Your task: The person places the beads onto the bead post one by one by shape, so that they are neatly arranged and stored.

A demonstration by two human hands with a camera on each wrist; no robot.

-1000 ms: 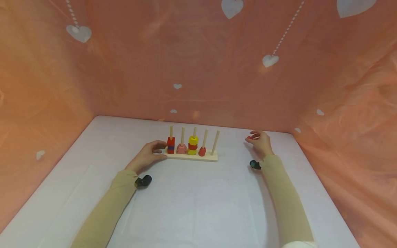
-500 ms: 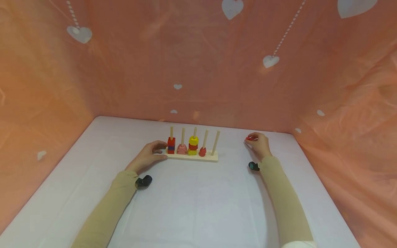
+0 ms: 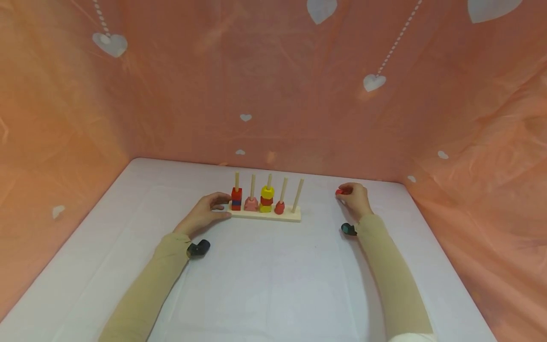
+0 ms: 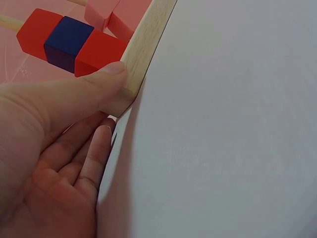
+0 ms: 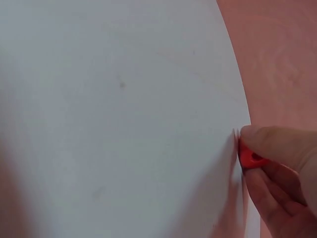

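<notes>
A wooden peg stand (image 3: pixel 266 216) with several upright pegs stands mid-table. My left hand (image 3: pixel 202 213) holds its left end, thumb (image 4: pixel 106 77) on the base's edge and the other fingers behind the end. The nearest peg carries two red cubes (image 4: pixel 99 52) with a blue cube (image 4: pixel 67 43) between them. A pink piece (image 3: pixel 250 204), a yellow-red-yellow stack (image 3: pixel 267 193) and a small red piece (image 3: pixel 279 208) sit on the following pegs; the rightmost peg (image 3: pixel 298 195) is bare. To the right, my right hand (image 3: pixel 356 197) pinches a red bead (image 5: pixel 246 157) with a hole, low over the table.
A white cloth (image 3: pixel 265 275) covers the table. Orange fabric with pale hearts (image 3: pixel 273 95) encloses the back and both sides, close behind the stand and the right hand. Black wrist cameras (image 3: pixel 198 249) jut inward from both sleeves.
My right hand has shifted slightly left with the red bead, which shows a little more now. The left hand and the peg stand stay in place.
</notes>
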